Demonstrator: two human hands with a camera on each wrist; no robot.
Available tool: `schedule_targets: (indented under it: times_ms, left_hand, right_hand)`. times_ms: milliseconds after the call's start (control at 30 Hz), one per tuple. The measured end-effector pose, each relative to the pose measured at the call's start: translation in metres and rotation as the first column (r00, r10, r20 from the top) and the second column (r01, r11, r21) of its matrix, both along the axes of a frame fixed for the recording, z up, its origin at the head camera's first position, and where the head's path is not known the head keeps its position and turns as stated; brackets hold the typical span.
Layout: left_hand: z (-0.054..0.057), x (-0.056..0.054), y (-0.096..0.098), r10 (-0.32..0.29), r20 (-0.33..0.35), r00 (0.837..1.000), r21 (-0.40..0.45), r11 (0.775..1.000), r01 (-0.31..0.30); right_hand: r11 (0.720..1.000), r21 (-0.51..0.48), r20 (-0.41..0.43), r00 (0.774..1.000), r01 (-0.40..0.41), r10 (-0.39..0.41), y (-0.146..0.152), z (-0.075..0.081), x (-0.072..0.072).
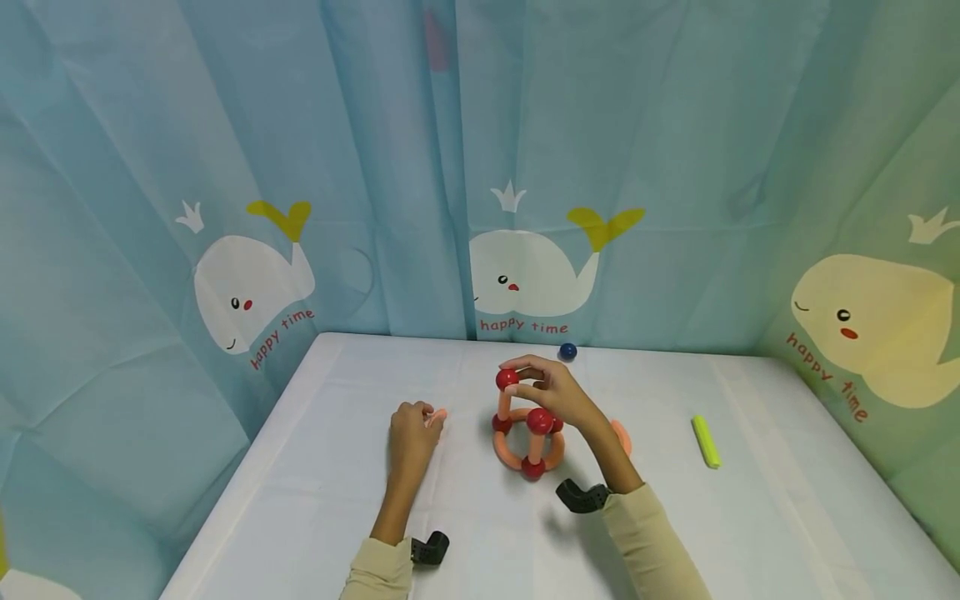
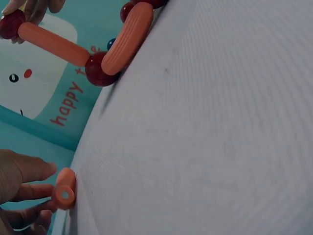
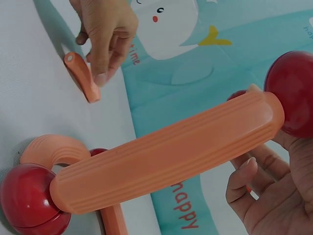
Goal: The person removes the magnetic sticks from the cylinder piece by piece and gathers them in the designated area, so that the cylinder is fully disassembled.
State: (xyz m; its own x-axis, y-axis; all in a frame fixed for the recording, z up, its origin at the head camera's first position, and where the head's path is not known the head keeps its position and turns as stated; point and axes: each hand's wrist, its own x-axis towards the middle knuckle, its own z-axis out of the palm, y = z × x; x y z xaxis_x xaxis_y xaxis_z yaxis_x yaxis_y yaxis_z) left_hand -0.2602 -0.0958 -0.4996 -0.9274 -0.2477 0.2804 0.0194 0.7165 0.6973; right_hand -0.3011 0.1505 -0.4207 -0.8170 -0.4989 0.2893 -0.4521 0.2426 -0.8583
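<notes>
An orange and red frame stands on the table: curved orange rods (image 1: 507,455) form a ring between red balls (image 1: 533,468), and upright orange rods (image 3: 166,152) carry more balls. My right hand (image 1: 558,396) pinches the far-left upper red ball (image 1: 507,380) between thumb and fingers. To the left of the frame, my left hand (image 1: 411,437) is low over the table, its fingertips right at a loose orange rod (image 3: 80,76). In the left wrist view that rod lies end-on beside the loosely bent fingers, with its hollow end showing.
A dark blue ball (image 1: 567,352) is near the table's back edge. Another curved orange piece (image 1: 622,437) lies partly behind the right forearm. Farther right lies a yellow-green rod (image 1: 706,442). A curtain (image 1: 397,167) with printed whales hangs behind the white table (image 1: 300,492).
</notes>
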Motion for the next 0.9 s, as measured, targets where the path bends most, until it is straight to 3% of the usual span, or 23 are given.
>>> schedule_targets:
  times_ms: [100, 267, 533, 700, 900]
  left_hand:
    - [0.003, 0.000, 0.004, -0.030, -0.046, 0.998, -0.018, 0.999, 0.030]
    - [0.010, 0.000, 0.016, -0.142, -0.101, 0.985, 0.056, 0.987, 0.148]
    - [0.023, 0.006, 0.041, -0.363, -0.151, 0.920, 0.123, 0.916, 0.382]
    - [0.023, 0.007, 0.051, -0.413, -0.131, 0.901, 0.143, 0.892, 0.429]
    - [0.025, 0.003, 0.060, -0.426, -0.089, 0.900, 0.109, 0.894, 0.434]
  right_hand:
    - [1.000, -0.007, -0.005, 1.000, 0.000, 0.000, 0.000, -0.002, -0.001]
    - [1.000, -0.013, 0.003, 1.000, 0.000, 0.000, 0.000, -0.002, -0.001]
    - [1.000, -0.024, 0.014, 1.000, 0.007, -0.007, -0.001, -0.002, -0.001]
    - [1.000, -0.025, 0.021, 1.000, 0.010, -0.009, -0.001, -0.004, -0.001]
    - [1.000, 0.019, -0.008, 1.000, 0.018, -0.018, -0.004, 0.020, 0.016]
